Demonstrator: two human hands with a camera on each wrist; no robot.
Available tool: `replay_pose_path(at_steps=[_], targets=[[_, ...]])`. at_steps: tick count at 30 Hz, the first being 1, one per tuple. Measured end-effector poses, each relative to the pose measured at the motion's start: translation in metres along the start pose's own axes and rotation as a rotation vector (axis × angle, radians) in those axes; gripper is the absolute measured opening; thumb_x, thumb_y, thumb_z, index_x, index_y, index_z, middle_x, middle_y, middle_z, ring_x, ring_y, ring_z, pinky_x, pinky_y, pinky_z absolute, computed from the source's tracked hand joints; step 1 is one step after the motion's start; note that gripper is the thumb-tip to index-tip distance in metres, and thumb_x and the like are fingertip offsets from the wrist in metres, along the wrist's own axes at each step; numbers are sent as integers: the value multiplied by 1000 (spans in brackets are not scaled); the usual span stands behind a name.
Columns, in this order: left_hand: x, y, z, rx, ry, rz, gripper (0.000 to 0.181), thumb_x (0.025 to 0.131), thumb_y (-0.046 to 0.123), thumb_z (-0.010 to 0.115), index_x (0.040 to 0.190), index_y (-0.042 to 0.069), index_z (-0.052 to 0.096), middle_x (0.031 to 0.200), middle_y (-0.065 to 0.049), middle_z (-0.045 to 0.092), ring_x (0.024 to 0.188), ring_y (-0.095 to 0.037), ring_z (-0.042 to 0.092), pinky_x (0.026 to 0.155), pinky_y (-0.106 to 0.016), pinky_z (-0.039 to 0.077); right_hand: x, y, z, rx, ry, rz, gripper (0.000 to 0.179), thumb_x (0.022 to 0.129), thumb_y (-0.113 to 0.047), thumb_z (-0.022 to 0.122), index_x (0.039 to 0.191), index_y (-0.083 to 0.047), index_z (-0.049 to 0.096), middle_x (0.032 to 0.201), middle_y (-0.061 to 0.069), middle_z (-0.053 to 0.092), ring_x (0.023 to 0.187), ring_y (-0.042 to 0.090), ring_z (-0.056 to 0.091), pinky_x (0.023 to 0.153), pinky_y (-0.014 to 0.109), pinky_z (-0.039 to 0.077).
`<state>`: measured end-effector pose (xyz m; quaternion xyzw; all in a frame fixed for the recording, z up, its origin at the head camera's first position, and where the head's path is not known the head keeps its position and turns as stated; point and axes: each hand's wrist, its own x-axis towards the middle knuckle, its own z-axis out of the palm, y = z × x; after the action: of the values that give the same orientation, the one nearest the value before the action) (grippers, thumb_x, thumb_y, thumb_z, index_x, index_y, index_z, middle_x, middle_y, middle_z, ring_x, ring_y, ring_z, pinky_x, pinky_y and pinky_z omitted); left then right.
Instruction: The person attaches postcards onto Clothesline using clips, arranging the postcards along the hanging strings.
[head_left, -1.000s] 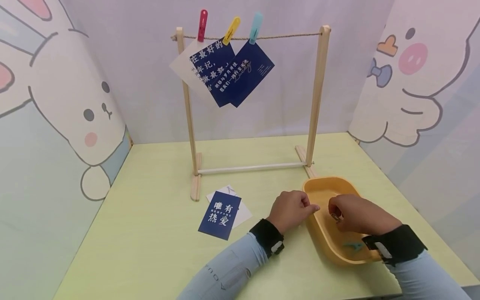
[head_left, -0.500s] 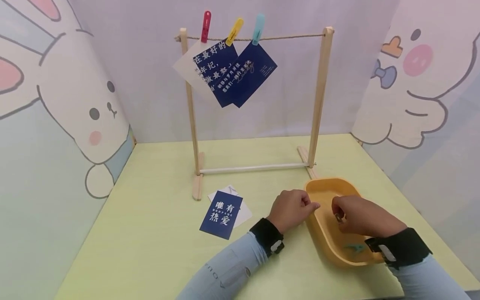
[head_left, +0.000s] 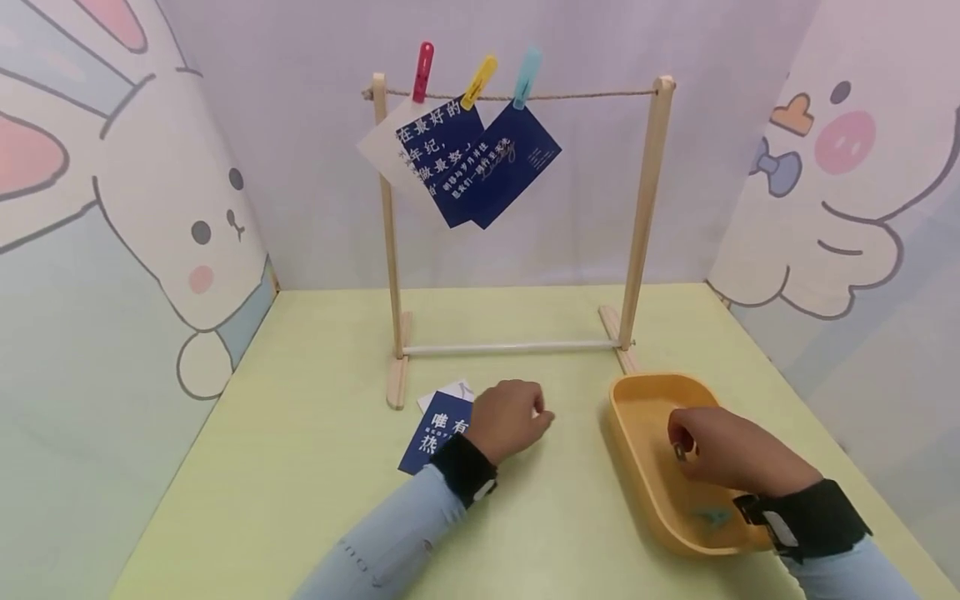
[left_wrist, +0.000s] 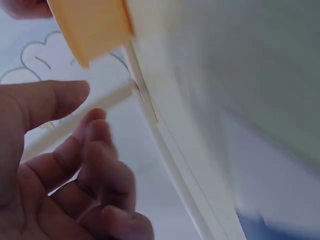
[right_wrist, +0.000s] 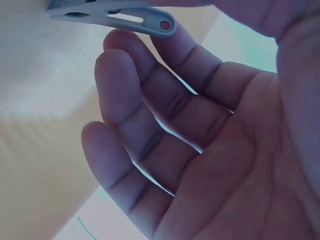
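My right hand (head_left: pixel 723 450) is over the orange basin (head_left: pixel 637 462) and pinches a grey clothespin (right_wrist: pixel 120 17) between thumb and index finger. In the right wrist view its other fingers lie loosely bent below the clothespin. A teal clothespin (head_left: pixel 712 517) lies on the basin floor. My left hand (head_left: pixel 510 421) holds nothing; its fingers (left_wrist: pixel 107 170) are loosely curled. It overlaps a dark blue card (head_left: pixel 431 437) with white lettering, which lies on a white card (head_left: pixel 456 389) on the table; part of both is hidden.
Behind stands a wooden frame (head_left: pixel 645 208) with a rope (head_left: pixel 592 95). Red (head_left: pixel 423 73), yellow (head_left: pixel 478 83) and light blue (head_left: pixel 527 79) clothespins hold overlapping cards (head_left: pixel 506 167) on its left half. Printed cartoon walls (head_left: pixel 847 208) enclose the table (head_left: pixel 247 500).
My left hand has moved left, from the basin's edge to the cards on the table. The right hand keeps its pinch on the clothespin over the basin.
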<state>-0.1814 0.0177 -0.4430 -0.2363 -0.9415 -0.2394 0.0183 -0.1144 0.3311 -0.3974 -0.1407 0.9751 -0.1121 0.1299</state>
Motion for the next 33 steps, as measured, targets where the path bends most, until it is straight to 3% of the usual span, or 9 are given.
replay_pose_path(at_steps=[6,10,15,23,33], targets=[[-28,-51,-21,94,75,-77,27,90,39,78,100,14,73,91,-1,66,73,-15,59,55,-28,45,-5,-3,-2,-19,45,-28,26,78,-16,83,90,-22,60,80,-9,56,71,8,48,62,25,41],[-43,-72,-31,139,96,-164,41,87,43,81,106,8,70,96,-7,63,78,-20,58,60,-35,51,-6,-4,-2,-20,60,-38,28,77,-19,84,89,-22,60,80,-10,55,71,7,47,62,25,41],[-55,-90,-30,172,93,-257,61,82,51,84,112,2,67,102,-13,58,82,-26,54,59,-42,53,-7,-1,1,-17,58,-25,25,79,-19,82,89,-22,60,79,-9,55,70,7,47,62,24,40],[-71,-101,-38,205,62,-349,74,75,60,85,111,-2,67,98,-12,53,85,-29,51,59,-45,50,-8,1,0,1,40,1,23,80,-20,81,91,-22,61,79,-8,56,70,9,48,61,25,40],[-79,-98,-44,155,-8,-412,68,75,62,85,99,0,71,86,-9,49,73,-24,50,54,-36,44,-9,4,-2,-19,42,21,23,79,-22,81,91,-22,62,78,-8,56,70,10,48,60,25,41]])
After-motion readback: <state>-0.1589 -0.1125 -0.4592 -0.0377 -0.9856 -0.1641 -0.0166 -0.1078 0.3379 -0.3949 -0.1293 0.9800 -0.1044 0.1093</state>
